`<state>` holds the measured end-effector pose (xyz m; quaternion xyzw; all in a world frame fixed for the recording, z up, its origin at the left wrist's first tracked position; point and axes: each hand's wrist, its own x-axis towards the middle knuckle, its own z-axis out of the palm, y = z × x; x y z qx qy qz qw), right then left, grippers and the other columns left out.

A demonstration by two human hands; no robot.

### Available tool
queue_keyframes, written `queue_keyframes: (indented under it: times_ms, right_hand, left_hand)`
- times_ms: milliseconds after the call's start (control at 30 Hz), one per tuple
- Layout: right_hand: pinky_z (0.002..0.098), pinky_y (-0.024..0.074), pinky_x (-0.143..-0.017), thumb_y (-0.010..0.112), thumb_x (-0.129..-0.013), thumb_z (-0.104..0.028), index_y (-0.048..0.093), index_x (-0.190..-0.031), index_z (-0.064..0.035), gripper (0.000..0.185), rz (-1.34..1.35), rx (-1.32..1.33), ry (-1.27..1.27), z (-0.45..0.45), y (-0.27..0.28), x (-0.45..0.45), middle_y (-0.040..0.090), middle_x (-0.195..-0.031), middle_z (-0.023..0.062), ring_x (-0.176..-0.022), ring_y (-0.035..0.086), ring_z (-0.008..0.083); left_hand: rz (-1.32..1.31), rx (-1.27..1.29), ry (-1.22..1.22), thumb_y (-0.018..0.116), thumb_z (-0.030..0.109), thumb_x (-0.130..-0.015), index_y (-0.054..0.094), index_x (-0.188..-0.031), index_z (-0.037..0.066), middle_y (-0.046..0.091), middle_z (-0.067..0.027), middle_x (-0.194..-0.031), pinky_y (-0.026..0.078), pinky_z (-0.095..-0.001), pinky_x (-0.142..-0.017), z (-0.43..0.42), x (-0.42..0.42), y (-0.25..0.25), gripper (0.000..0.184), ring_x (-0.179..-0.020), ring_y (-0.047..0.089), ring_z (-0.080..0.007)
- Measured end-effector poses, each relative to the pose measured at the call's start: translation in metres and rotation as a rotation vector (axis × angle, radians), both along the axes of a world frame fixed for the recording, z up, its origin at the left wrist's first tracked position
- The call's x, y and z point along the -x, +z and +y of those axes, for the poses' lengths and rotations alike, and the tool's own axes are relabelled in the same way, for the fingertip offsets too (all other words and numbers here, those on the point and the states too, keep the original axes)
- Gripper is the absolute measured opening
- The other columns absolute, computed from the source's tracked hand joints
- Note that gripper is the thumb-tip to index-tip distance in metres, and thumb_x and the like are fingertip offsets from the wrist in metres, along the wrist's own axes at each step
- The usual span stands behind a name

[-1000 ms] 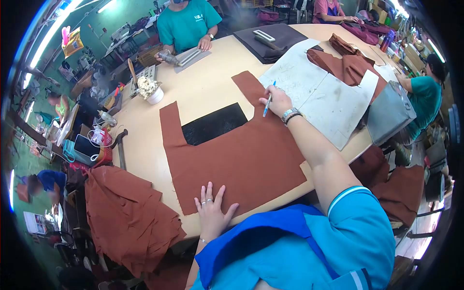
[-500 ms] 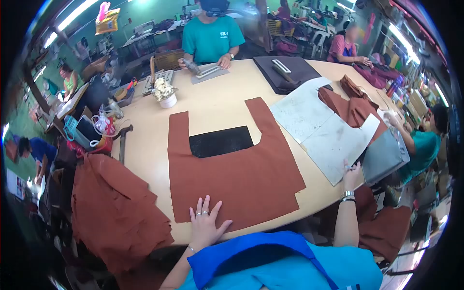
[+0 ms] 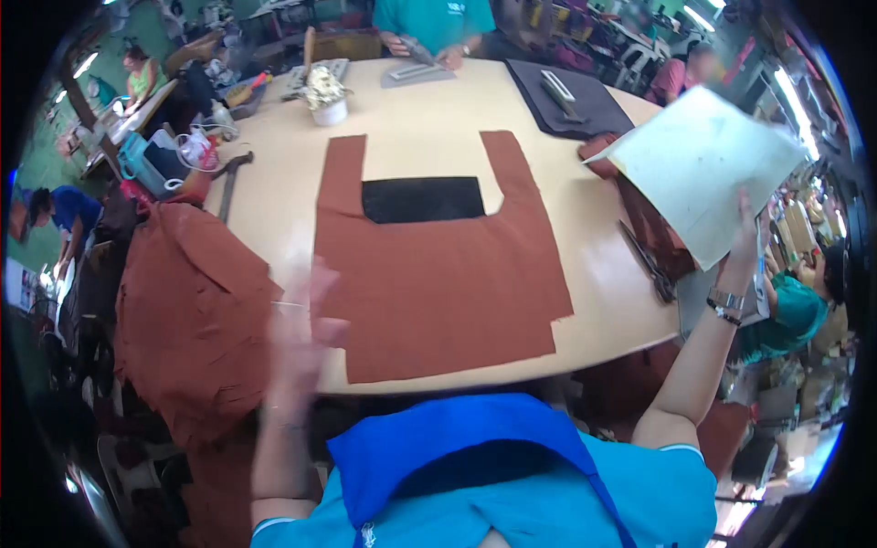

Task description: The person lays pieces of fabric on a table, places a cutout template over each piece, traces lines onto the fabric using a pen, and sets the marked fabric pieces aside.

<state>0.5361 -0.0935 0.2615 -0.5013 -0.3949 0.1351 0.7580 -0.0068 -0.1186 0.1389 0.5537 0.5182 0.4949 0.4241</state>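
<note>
My right hand [image 3: 744, 228] grips the pale marked sheet [image 3: 699, 164] by its lower edge and holds it raised and tilted at the right. Smeared by motion, my left hand [image 3: 306, 320] is above the left edge of the brown cut fabric piece [image 3: 443, 292]; its fingers cannot be made out clearly. That piece lies flat, with two straps pointing away from me and a black rectangle [image 3: 425, 200] in the gap between them. Scissors [image 3: 647, 262] rest near the right edge, beside bunched brown fabric [image 3: 653, 215].
Brown fabric [image 3: 196, 320] hangs over the left edge. A hammer [image 3: 233, 183] and a white pot [image 3: 329, 111] stand or lie at the left. Across the table a person [image 3: 434, 27] works beside dark folded material [image 3: 585, 114]. Another person [image 3: 786, 315] is at the right.
My right hand has lifted the pale sheet off the table, uncovering the scissors. My left hand has come off the brown piece's lower edge and moved left. The view has shifted.
</note>
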Motion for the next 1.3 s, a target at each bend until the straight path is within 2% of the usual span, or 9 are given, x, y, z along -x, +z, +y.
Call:
queue_keyframes:
  times_ms: [33,67,167,267,400,467,600,1100,1300]
  right_hand:
    - [0.035,0.0531,-0.087,0.065,-0.093,-0.016,0.053,-0.131,-0.0052,0.042,-0.036,-0.041,-0.009,-0.004,0.006,-0.003,0.063,-0.119,0.008,-0.103,0.063,0.0206]
    - [0.0346,0.0528,-0.087,0.065,-0.092,-0.015,0.053,-0.131,-0.0055,0.042,-0.072,-0.084,-0.02,-0.011,0.01,-0.004,0.063,-0.119,0.0078,-0.103,0.063,0.0206]
    - [0.0335,0.0518,-0.088,0.067,-0.091,-0.013,0.054,-0.13,-0.005,0.042,-0.079,-0.121,-0.031,-0.026,0.016,0.023,0.063,-0.119,0.0069,-0.102,0.063,0.0194]
    - [0.0324,0.0507,-0.089,0.068,-0.09,-0.012,0.055,-0.13,-0.0046,0.043,-0.14,-0.146,-0.086,-0.033,0.011,0.025,0.063,-0.12,0.0069,-0.104,0.062,0.0187]
    - [0.0306,0.0499,-0.089,0.07,-0.09,-0.013,0.058,-0.127,-0.0028,0.04,-0.274,-0.139,-0.158,-0.039,0.005,0.019,0.064,-0.117,0.0057,-0.104,0.062,0.0164]
    - [0.0305,0.0497,-0.089,0.069,-0.09,-0.013,0.058,-0.126,-0.0026,0.039,-0.246,-0.11,-0.138,-0.041,0.01,0.024,0.065,-0.117,0.0059,-0.103,0.062,0.0163]
    - [0.0299,0.0479,-0.09,0.068,-0.09,-0.01,0.057,-0.128,-0.0015,0.04,-0.177,-0.104,-0.088,-0.041,0.009,0.025,0.064,-0.12,0.0051,-0.103,0.06,0.0146]
    - [0.031,0.0491,-0.088,0.068,-0.09,-0.014,0.06,-0.125,-0.0022,0.037,-0.117,-0.036,-0.085,-0.045,0.007,0.031,0.065,-0.118,0.0055,-0.101,0.063,0.0162]
    - [0.0305,0.0492,-0.088,0.068,-0.09,-0.013,0.057,-0.127,0.0001,0.04,-0.176,0.011,-0.122,-0.047,0.005,0.028,0.064,-0.118,0.0078,-0.103,0.062,0.0171]
  left_hand:
    - [-0.164,-0.054,0.133,0.063,0.03,-0.088,0.051,-0.135,0.004,0.051,-0.0143,-0.137,0.049,-0.0533,-0.089,0.002,0.019,0.039,0.055,-0.126,0.052,-0.0316]
    - [-0.206,-0.208,0.237,0.063,0.03,-0.089,0.051,-0.136,0.005,0.051,-0.0142,-0.137,0.049,-0.053,-0.089,-0.004,0.053,0.067,0.055,-0.125,0.052,-0.0314]
    - [-0.09,-0.473,0.438,0.062,0.032,-0.089,0.05,-0.136,0.005,0.051,-0.0139,-0.137,0.049,-0.0522,-0.089,-0.025,0.162,0.116,0.056,-0.124,0.052,-0.0307]
    - [0.017,-0.422,0.554,0.061,0.034,-0.089,0.049,-0.137,0.005,0.051,-0.0136,-0.136,0.049,-0.0513,-0.089,-0.041,0.222,0.112,0.057,-0.124,0.053,-0.0299]
    - [0.062,-0.333,0.597,0.06,0.036,-0.09,0.048,-0.138,0.005,0.051,-0.0132,-0.136,0.049,-0.0501,-0.089,-0.045,0.245,0.099,0.058,-0.122,0.053,-0.029]
    - [0.073,-0.312,0.61,0.059,0.037,-0.09,0.047,-0.138,0.006,0.051,-0.013,-0.135,0.049,-0.0495,-0.089,-0.047,0.252,0.098,0.059,-0.122,0.053,-0.0285]
    - [0.082,-0.284,0.614,0.058,0.04,-0.09,0.046,-0.139,0.006,0.052,-0.0126,-0.135,0.049,-0.0483,-0.089,-0.047,0.255,0.095,0.061,-0.121,0.053,-0.0275]
    - [0.104,-0.268,0.643,0.052,0.049,-0.092,0.041,-0.142,0.007,0.052,-0.0111,-0.133,0.049,-0.0439,-0.089,-0.053,0.267,0.103,0.066,-0.116,0.054,-0.0239]
    - [0.107,-0.283,0.647,0.05,0.052,-0.092,0.04,-0.143,0.008,0.052,-0.0105,-0.132,0.049,-0.0422,-0.089,-0.058,0.272,0.113,0.069,-0.115,0.055,-0.0225]
